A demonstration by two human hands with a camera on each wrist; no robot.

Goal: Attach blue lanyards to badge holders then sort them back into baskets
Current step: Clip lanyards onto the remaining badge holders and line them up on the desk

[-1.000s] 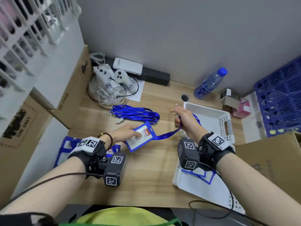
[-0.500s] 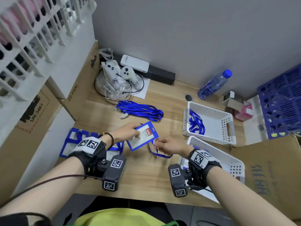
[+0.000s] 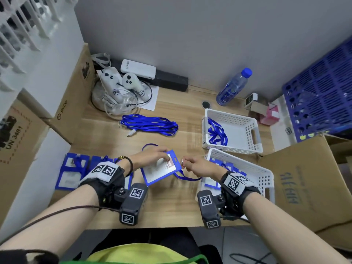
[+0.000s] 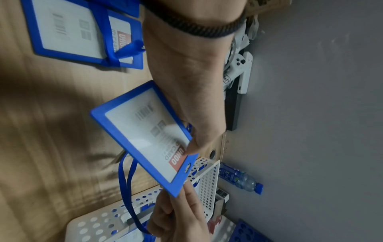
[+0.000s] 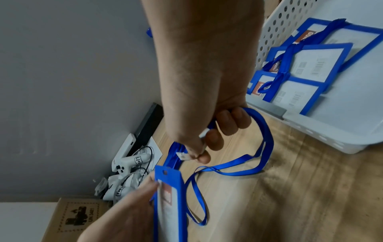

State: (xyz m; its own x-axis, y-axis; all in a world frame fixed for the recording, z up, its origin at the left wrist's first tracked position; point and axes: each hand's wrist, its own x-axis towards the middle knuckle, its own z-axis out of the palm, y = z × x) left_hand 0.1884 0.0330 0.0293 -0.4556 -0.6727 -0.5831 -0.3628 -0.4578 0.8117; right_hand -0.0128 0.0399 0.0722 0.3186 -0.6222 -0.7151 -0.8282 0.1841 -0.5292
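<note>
While the badge holder [image 3: 161, 169] is kept tilted just above the surface [image 3: 167, 202] by the left hand [image 3: 150, 156], whose fingers are pinched on its upper edge, the white clip [image 5: 183, 156] of a blue lanyard [image 3: 187, 177] has been brought right up beside the slot in its top tab. A second ago the right hand [image 3: 198, 165] was raised near the far basket [image 3: 253, 134] with the strap drawn taut; half a second ago it had dropped to the holder's lower corner; now it is set at the slotted end, thumb and forefinger clamped on the clip and the other fingers curled round the strap, which hangs slack in loops over the surface. From this it is judged that fetching is finished and fastening is about to begin, the clip not yet being seen through the slot. Finished holders with lanyards are seen in the near basket [image 3: 266, 178], more holders lie at the left [image 3: 73, 170], and a loose bundle of lanyards [image 3: 150, 124] remains further back.
</note>
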